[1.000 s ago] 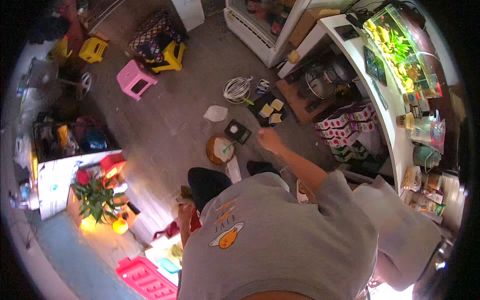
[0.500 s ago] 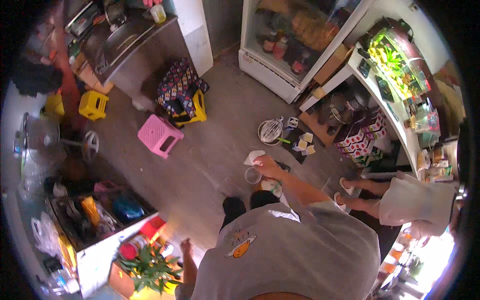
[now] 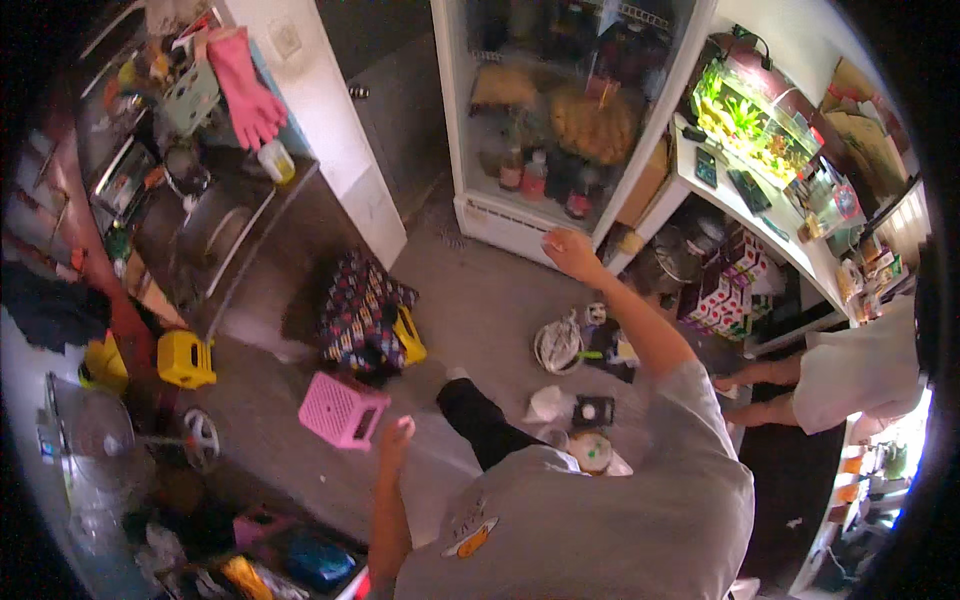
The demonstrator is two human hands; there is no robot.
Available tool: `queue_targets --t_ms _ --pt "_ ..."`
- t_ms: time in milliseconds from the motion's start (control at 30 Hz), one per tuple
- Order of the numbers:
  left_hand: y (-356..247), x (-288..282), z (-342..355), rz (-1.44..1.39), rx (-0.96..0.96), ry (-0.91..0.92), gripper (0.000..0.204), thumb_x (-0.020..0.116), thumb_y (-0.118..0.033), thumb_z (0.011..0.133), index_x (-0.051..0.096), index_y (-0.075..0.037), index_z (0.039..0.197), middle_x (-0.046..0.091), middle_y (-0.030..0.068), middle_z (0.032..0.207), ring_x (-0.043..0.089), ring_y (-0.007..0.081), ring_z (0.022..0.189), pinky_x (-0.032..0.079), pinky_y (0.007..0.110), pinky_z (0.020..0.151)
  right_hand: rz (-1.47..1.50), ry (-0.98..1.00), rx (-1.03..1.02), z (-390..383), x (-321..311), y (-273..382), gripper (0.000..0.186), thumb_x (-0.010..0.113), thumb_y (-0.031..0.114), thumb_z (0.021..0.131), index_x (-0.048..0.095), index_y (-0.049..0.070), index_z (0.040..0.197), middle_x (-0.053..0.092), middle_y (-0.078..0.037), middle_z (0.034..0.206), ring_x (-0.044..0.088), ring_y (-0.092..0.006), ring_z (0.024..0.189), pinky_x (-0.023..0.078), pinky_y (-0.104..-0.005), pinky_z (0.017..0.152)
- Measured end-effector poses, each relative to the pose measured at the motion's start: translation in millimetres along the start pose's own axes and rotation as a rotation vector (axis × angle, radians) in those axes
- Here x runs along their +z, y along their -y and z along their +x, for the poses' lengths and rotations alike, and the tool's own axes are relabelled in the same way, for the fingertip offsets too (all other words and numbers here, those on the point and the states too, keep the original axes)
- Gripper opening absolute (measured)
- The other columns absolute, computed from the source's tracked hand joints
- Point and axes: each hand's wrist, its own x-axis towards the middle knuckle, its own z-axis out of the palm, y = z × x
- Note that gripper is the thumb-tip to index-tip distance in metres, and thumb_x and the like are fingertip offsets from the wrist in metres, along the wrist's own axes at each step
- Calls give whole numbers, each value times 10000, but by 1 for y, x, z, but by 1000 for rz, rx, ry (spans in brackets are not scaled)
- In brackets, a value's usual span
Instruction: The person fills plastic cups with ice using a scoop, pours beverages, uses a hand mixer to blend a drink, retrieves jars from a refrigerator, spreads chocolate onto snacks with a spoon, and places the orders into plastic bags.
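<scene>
My right hand (image 3: pixel 572 255) reaches out in front of the glass-door fridge (image 3: pixel 520 232), its fingers curled in and no object showing in them. Beside the pink plastic stool (image 3: pixel 340 410) is my left hand (image 3: pixel 397 436), small and blurred, so its fingers cannot be made out. On the floor by my leg lie a white bag or paper (image 3: pixel 545 403), a black kitchen scale (image 3: pixel 593 411), a clear cup (image 3: pixel 553 437) and a round tub with a green mark (image 3: pixel 592 452). Farther off, a whisk (image 3: pixel 562 338) rests in a bowl near a dark mat (image 3: pixel 610 366).
Yellow stools (image 3: pixel 186 360) and a dark patterned cloth bag (image 3: pixel 360 315) stand left. A sink counter (image 3: pixel 240 240) with pink gloves (image 3: pixel 245 90) is far left. Right are a white shelf (image 3: pixel 800 250) with a lit aquarium (image 3: pixel 755 125) and another person (image 3: pixel 850 370). A fan (image 3: pixel 95 435) stands left.
My right hand has left the white bag and cup on the floor and is now up before the fridge. My left hand has come forward to the pink stool. My view has shifted and one leg is forward.
</scene>
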Motion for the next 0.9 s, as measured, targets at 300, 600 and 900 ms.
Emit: queue_targets --t_ms 300,600,900 --pt "-88 96 200 122 -90 116 296 487 -230 859 568 -27 1058 583 115 1001 557 219 931 430 351 826 -626 53 -168 418 20 41 315 512 152 788 572 68 1085 516 -127 1176 446 -286 1140 321 -424 994" --pt "-167 158 322 195 -71 213 287 486 -213 863 565 -21 1061 579 130 1016 553 225 947 427 343 840 -1292 108 -422 603 62 -5 225 552 251 781 675 159 946 603 -19 1067 465 -214 1110 190 -445 1050" --pt "-190 192 335 229 -15 385 278 486 -196 867 563 -15 1063 576 144 1031 550 232 963 424 336 854 -1751 161 -147 622 95 -9 291 526 252 811 656 111 1030 608 -49 1099 511 -242 1048 251 -424 959"
